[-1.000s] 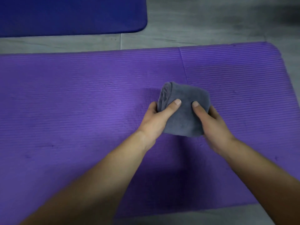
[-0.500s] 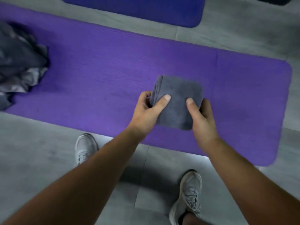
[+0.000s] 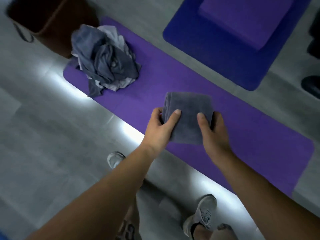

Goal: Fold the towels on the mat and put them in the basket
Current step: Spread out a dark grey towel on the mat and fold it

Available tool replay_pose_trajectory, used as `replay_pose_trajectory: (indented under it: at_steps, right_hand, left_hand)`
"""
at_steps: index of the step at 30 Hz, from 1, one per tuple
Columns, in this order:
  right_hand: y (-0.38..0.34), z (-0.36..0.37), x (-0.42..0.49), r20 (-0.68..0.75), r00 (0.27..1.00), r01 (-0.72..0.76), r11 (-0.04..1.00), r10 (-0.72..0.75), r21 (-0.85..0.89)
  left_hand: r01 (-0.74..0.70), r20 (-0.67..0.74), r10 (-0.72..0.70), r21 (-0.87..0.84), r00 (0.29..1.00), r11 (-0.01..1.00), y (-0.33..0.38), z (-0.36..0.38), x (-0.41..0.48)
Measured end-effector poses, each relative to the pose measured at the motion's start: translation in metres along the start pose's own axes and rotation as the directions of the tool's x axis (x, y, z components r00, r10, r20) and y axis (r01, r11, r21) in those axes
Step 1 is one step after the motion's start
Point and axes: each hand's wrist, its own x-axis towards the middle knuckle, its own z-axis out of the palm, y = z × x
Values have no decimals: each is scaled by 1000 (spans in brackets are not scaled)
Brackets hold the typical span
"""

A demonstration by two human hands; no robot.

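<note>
Plain charcoal grey on the folded towel (image 3: pixel 188 116); solid violet across the mat (image 3: pixel 251 144). Mixed slate grey and off-white in the heap of towels (image 3: pixel 105 59). Dark reddish brown on the basket (image 3: pixel 57 23). Deep blue for the second mat (image 3: pixel 225 63), paler purple for the block (image 3: pixel 247 19) on it. Mottled grey over the floor (image 3: pixel 43 144), pale grey on the shoes (image 3: pixel 202 215)

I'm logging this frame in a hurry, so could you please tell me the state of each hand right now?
Left hand: closed, gripping the left edge of the folded grey towel.
Right hand: closed, gripping that towel's right edge.
</note>
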Motion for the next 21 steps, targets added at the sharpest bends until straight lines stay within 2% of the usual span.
replay_pose_trajectory:
  at_steps: [5, 12, 21]
  right_hand:
    - [-65, 112, 14, 52, 998, 31, 1000, -30, -6]
    - [-133, 277, 48, 27, 999, 35, 998, -36, 44]
    - [-209, 450, 112, 38, 998, 46, 991, -51, 123]
  left_hand:
    - [-33, -21, 33, 13, 999, 999, 64, -110, 33]
    - [-52, -6, 52, 26, 999, 998, 135, -263, 106]
    - [-68, -15, 69, 70, 997, 995, 231, -417, 201]
